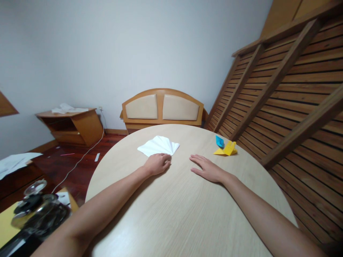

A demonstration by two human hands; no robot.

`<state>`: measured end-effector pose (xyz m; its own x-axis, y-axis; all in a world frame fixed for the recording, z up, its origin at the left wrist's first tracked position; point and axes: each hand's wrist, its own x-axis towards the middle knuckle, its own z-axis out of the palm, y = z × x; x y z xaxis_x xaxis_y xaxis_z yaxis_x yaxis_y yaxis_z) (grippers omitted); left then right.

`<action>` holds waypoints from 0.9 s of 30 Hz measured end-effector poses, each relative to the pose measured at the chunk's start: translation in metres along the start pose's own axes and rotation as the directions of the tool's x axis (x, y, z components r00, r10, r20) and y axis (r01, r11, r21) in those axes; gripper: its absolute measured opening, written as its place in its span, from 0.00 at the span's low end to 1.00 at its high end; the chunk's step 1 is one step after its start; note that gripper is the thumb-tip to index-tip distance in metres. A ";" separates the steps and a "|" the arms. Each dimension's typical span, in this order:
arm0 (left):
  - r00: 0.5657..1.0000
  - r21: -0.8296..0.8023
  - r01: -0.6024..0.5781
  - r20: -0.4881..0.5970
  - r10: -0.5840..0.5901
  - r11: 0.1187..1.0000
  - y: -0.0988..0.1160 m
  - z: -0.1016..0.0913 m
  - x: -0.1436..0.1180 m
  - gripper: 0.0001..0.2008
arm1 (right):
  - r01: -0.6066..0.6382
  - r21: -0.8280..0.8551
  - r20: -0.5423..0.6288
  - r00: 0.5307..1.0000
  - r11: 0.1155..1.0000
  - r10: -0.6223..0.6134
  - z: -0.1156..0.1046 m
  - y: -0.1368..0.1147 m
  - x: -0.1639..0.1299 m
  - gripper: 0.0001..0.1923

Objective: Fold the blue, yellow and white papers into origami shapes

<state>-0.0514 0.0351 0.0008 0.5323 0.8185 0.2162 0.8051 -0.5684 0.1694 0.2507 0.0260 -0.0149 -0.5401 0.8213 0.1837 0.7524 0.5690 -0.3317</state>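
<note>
Left hand: my left hand (158,164) lies on the round table (174,214), fingers curled loosely, knuckles touching the near edge of the white pleated paper (159,145). It rests against the sheet and does not clamp it.
Right hand: my right hand (206,168) lies flat, palm down, fingers spread and pointing toward the left hand. It holds nothing and touches only the tabletop.
White pleated paper: folded into a fan of creases, lying flat toward the far edge of the table, left of centre, just beyond my left hand.
Progress, as I judge it: the pleats already stand in the sheet, so the creasing looks well along. Whether more folds are wanted I cannot tell.
Finished pieces: a yellow folded figure (227,149) and a small blue folded figure (219,141) sit together near the far right edge, well apart from both hands.
Table surface: pale wood grain, bare between my forearms.
Left surroundings: a glass kettle (37,212) stands below the near left edge, off the table. A low wooden cabinet (72,126) stands against the wall, with a white cable (80,160) across the floor.
Beyond: a padded headboard (162,107) stands behind the far edge, and slatted wooden frames (289,92) lean at the right.
Obstructions: nothing lies between either hand and the white paper.
</note>
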 end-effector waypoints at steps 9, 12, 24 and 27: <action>0.906 -0.340 -0.378 0.055 0.420 0.861 0.038 -0.011 -0.011 0.17 | 0.039 0.011 -0.042 0.998 0.999 -0.039 -0.002 -0.004 0.004 0.31; 0.896 -0.557 -0.331 0.068 0.439 0.762 0.045 -0.016 -0.013 0.18 | 0.050 0.012 0.009 0.999 0.999 -0.050 -0.002 -0.003 0.003 0.29; 0.975 -0.143 -0.213 0.028 0.219 0.966 0.021 0.020 -0.005 0.28 | 0.098 -0.151 -0.025 0.994 0.984 -0.102 -0.025 -0.031 0.002 0.18; 0.985 -0.073 -0.165 0.038 0.169 0.983 0.034 0.019 -0.009 0.29 | 0.100 -0.040 -0.109 0.989 0.994 -0.104 -0.019 -0.061 0.003 0.22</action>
<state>-0.0236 0.0098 -0.0134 0.6700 0.7135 0.2050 0.6846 -0.7006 0.2014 0.2099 -0.0053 0.0241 -0.5710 0.7572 0.3171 0.7090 0.6496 -0.2745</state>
